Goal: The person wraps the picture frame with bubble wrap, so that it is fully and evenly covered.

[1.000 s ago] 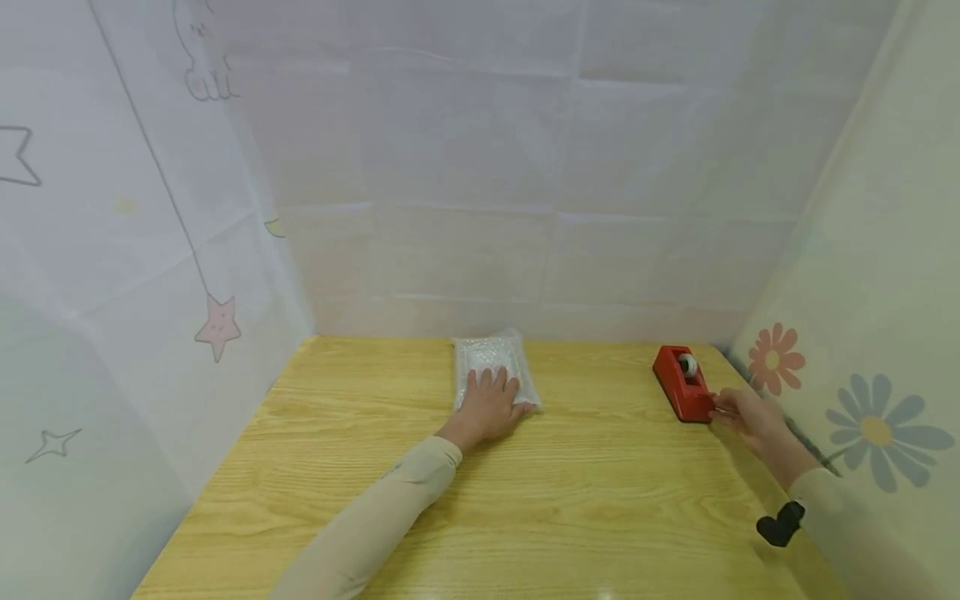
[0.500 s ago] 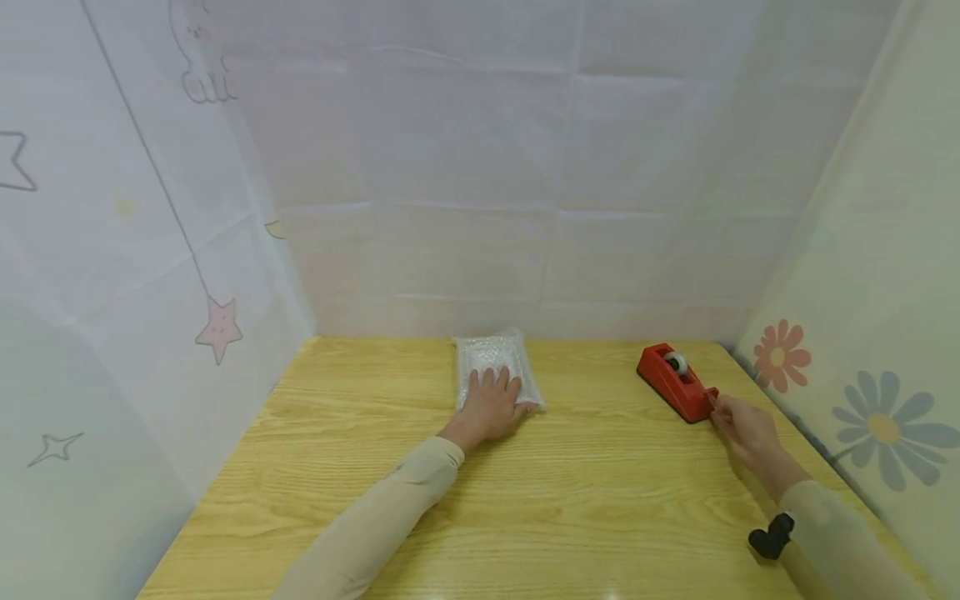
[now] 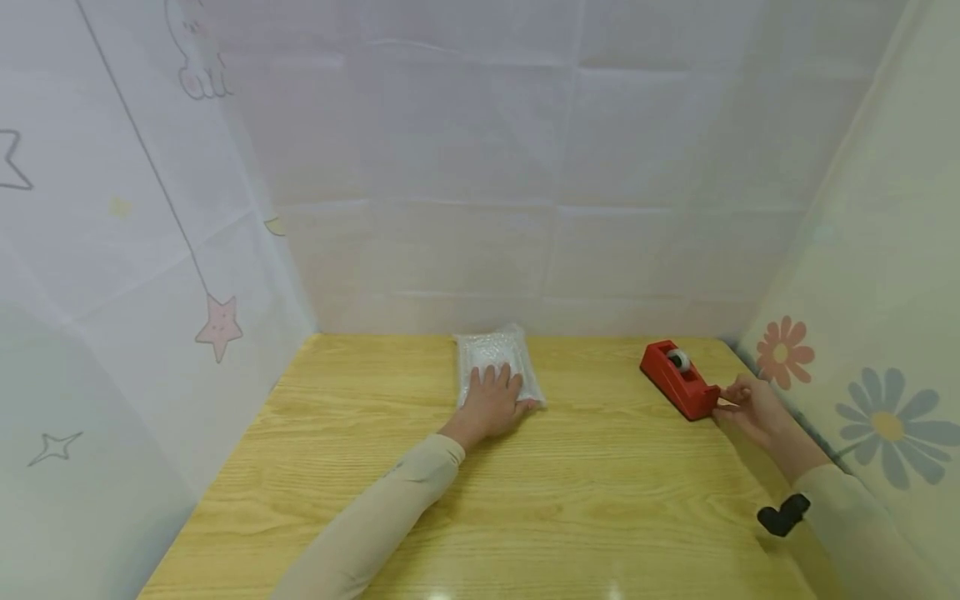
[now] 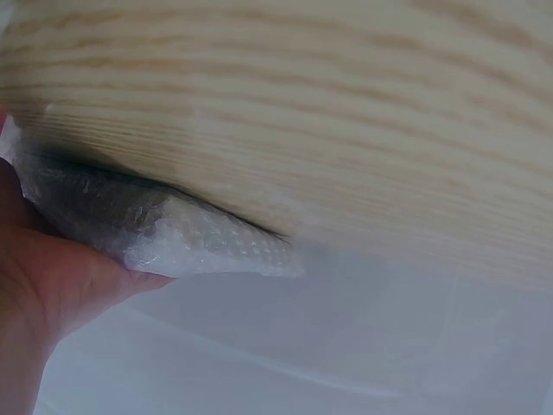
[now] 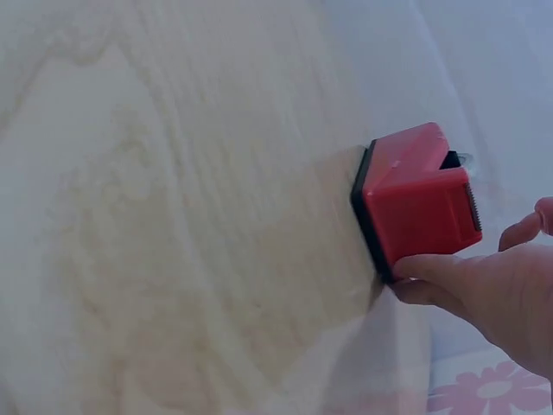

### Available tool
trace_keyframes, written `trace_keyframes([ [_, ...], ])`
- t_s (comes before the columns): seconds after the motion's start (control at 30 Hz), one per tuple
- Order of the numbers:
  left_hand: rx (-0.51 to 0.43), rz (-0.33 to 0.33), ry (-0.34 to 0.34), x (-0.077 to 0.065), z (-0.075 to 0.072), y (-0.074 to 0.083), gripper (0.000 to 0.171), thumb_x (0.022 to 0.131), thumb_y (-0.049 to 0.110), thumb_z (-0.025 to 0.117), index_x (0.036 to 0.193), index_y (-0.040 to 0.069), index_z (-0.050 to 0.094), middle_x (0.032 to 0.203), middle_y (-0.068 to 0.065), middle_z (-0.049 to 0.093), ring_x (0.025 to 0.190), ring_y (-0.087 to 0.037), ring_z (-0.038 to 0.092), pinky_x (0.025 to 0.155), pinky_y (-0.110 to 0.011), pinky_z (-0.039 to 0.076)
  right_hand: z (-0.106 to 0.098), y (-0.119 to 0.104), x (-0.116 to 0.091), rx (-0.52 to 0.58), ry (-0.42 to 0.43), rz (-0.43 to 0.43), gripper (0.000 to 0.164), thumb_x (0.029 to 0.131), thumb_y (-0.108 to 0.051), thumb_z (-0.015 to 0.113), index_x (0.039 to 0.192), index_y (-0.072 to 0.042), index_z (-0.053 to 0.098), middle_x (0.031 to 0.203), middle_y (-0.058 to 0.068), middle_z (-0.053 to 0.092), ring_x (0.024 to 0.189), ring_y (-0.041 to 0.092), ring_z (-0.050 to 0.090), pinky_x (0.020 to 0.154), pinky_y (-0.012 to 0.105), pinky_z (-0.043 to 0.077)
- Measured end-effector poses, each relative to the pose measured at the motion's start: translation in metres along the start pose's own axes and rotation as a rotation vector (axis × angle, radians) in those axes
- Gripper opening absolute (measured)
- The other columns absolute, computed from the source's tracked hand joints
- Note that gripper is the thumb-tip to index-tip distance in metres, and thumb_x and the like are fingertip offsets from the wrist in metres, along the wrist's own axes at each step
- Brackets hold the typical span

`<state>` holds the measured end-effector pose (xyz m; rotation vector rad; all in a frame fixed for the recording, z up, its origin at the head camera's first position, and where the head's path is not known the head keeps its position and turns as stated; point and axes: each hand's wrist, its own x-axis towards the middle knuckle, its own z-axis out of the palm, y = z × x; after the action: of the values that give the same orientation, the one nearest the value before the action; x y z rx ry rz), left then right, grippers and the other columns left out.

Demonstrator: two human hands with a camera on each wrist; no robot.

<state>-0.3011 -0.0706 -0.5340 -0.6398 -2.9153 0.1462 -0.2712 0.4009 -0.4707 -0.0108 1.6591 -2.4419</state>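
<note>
A flat packet in bubble wrap (image 3: 495,348) lies at the back middle of the wooden table. On its near half rests my left hand (image 3: 489,408), fingers spread; the left wrist view shows the thumb along the edge of the bubble-wrapped packet (image 4: 199,238). Farther right stands a red tape dispenser (image 3: 675,379) with a white tape roll (image 3: 679,360) in it. My right hand (image 3: 757,414) is at its near end, and in the right wrist view fingertips (image 5: 423,268) touch the dispenser's (image 5: 415,216) front low down, below the toothed cutter. No pulled tape is visible.
The wooden table (image 3: 525,517) meets a pale cloth backdrop (image 3: 450,167) close behind the packet. A flowered cloth wall (image 3: 862,275) runs along the right edge, near my right arm. Another cloth wall (image 3: 150,333) stands on the left.
The dispenser's rear end has swung to the left, turning it more diagonal. My right hand's fingers have shifted and spread at its front. My left hand has stayed on the packet.
</note>
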Motion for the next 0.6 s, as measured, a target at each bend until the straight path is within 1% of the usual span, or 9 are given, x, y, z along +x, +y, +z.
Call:
trace_keyframes([
  [0.13,0.007,0.003,0.012,-0.002,-0.003,0.001,0.073,0.105,0.065,0.020,0.152,0.014,0.043,0.158,-0.018,0.034,0.141,-0.044,0.032,0.110,-0.068,0.023,0.001,0.010,-0.006,0.168,0.043,-0.006,0.043,0.101,0.000,0.018,0.065,-0.009,0.039,0.157,0.016,-0.033,0.150,0.038,-0.012,0.117,0.051,0.003],
  [0.23,0.016,0.005,0.018,-0.002,-0.008,0.002,0.072,0.105,0.064,0.022,0.151,0.014,0.043,0.158,-0.018,0.036,0.140,-0.044,0.033,0.109,-0.068,0.025,0.001,0.020,-0.010,0.303,0.147,-0.014,0.039,0.102,0.000,0.020,0.066,-0.005,0.036,0.162,0.014,-0.019,0.151,0.033,0.001,0.118,0.045,0.011],
  [0.27,0.018,0.004,0.018,-0.001,-0.008,0.002,0.072,0.105,0.064,0.022,0.152,0.014,0.043,0.158,-0.018,0.035,0.140,-0.044,0.033,0.109,-0.068,0.024,0.001,0.022,-0.011,0.336,0.172,-0.022,0.038,0.102,0.001,0.021,0.076,-0.001,0.049,0.164,0.014,-0.013,0.151,0.032,0.005,0.118,0.044,0.012],
  [0.33,0.022,0.002,0.014,0.000,-0.007,0.001,0.073,0.105,0.064,0.020,0.153,0.014,0.041,0.158,-0.018,0.034,0.141,-0.044,0.032,0.109,-0.068,0.024,0.002,0.027,-0.011,0.371,0.210,-0.038,0.039,0.102,0.001,0.023,0.125,0.003,0.054,0.164,0.017,-0.001,0.151,0.030,0.011,0.118,0.043,0.016],
  [0.4,0.021,0.001,0.004,0.001,-0.005,0.000,0.074,0.105,0.065,0.019,0.154,0.014,0.040,0.159,-0.018,0.034,0.141,-0.044,0.031,0.109,-0.068,0.023,0.004,0.030,-0.011,0.389,0.222,-0.057,0.056,0.102,0.002,0.023,0.157,-0.009,0.020,0.164,0.018,0.001,0.151,0.029,0.012,0.118,0.041,0.016],
  [0.47,0.023,-0.001,-0.009,0.002,-0.004,0.000,0.075,0.104,0.066,0.017,0.155,0.014,0.039,0.160,-0.018,0.032,0.142,-0.044,0.030,0.109,-0.069,0.023,0.004,0.032,-0.011,0.386,0.212,-0.072,0.056,0.102,0.003,0.022,0.156,-0.011,0.024,0.165,0.019,-0.007,0.151,0.029,0.010,0.118,0.040,0.015],
  [0.5,0.018,-0.001,-0.012,0.001,-0.004,0.000,0.075,0.104,0.066,0.018,0.155,0.014,0.039,0.160,-0.018,0.032,0.142,-0.044,0.030,0.109,-0.069,0.023,0.004,0.033,-0.012,0.376,0.208,-0.076,0.041,0.102,0.003,0.022,0.134,-0.006,0.045,0.165,0.017,-0.012,0.151,0.029,0.008,0.118,0.040,0.015],
  [0.57,0.014,0.002,-0.017,0.000,-0.005,0.001,0.075,0.104,0.066,0.019,0.155,0.015,0.039,0.160,-0.018,0.032,0.142,-0.044,0.030,0.109,-0.068,0.023,0.003,0.034,-0.013,0.351,0.204,-0.079,0.022,0.102,0.004,0.021,0.096,-0.008,0.040,0.164,0.017,-0.017,0.152,0.028,0.007,0.118,0.039,0.015],
  [0.6,0.016,0.001,-0.020,-0.001,-0.006,0.002,0.075,0.104,0.066,0.019,0.155,0.015,0.039,0.160,-0.017,0.032,0.142,-0.044,0.030,0.109,-0.068,0.023,0.003,0.035,-0.013,0.337,0.202,-0.073,0.023,0.103,0.003,0.021,0.095,-0.007,0.039,0.164,0.017,-0.018,0.152,0.027,0.007,0.118,0.039,0.015],
])
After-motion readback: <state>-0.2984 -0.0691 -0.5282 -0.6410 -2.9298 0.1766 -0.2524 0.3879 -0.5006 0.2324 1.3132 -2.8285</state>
